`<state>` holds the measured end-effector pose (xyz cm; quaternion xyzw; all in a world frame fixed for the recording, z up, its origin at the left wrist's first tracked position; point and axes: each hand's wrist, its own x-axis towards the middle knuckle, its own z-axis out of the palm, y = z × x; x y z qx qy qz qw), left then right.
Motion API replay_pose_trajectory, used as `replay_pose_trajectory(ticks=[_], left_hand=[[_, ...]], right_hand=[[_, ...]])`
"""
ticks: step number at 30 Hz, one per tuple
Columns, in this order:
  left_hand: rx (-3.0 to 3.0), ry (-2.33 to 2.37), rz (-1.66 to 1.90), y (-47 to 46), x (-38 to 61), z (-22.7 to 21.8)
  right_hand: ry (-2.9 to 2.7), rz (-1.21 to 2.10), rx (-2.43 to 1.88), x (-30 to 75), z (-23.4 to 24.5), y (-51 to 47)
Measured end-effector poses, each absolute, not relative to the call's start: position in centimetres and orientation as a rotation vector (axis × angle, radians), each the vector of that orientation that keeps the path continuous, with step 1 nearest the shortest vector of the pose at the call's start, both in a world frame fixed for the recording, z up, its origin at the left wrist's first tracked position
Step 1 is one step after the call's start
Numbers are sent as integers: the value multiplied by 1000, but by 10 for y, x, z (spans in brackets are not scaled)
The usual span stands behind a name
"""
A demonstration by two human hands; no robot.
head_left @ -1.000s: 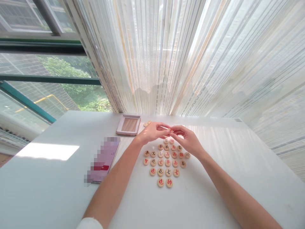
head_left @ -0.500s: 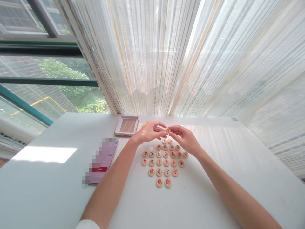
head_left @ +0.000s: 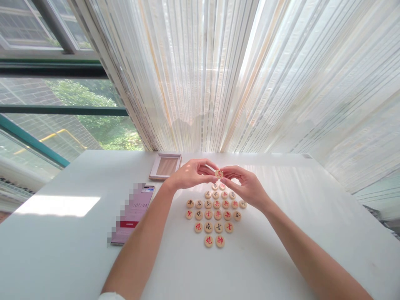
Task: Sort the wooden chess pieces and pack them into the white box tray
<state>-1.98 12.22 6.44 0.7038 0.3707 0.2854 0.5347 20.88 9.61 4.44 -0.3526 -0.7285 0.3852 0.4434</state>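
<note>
One red-lettered piece (head_left: 219, 174), mostly covered by the fingers a second ago, is now being shown face-on; its orientation is seemingly being settled in the air. It is being pinched by both hands, by the left hand (head_left: 189, 173) from nine o'clock and the right hand (head_left: 245, 183) from three, and is being held at twelve o'clock of the laid-out pieces (head_left: 216, 204). The forearms are being angled in from seven and five o'clock.

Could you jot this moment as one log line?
left hand: fingertips on red-marked disc | right hand: likewise | other discs: in rows on table | phone: left of discs
</note>
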Motion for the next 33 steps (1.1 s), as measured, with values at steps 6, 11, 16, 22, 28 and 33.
replay_pose_trajectory(ticks=[6,11,16,22,28,33], left_hand=[[1744,886,670,119,-23,72],[1793,895,685,115,-21,76],[1830,909,693,111,-17,79],[1860,907,693,104,-13,84],[1917,949,669,99,-9,89],[1915,952,672,100,-12,89]], right_hand=[[-1803,1067,-835,209,53,90],[-1711,1223,-842,210,52,93],[-1692,1265,-857,210,52,94],[-1647,1307,-912,209,53,93],[-1653,1259,-976,208,54,92],[-1693,1224,-958,209,58,91]])
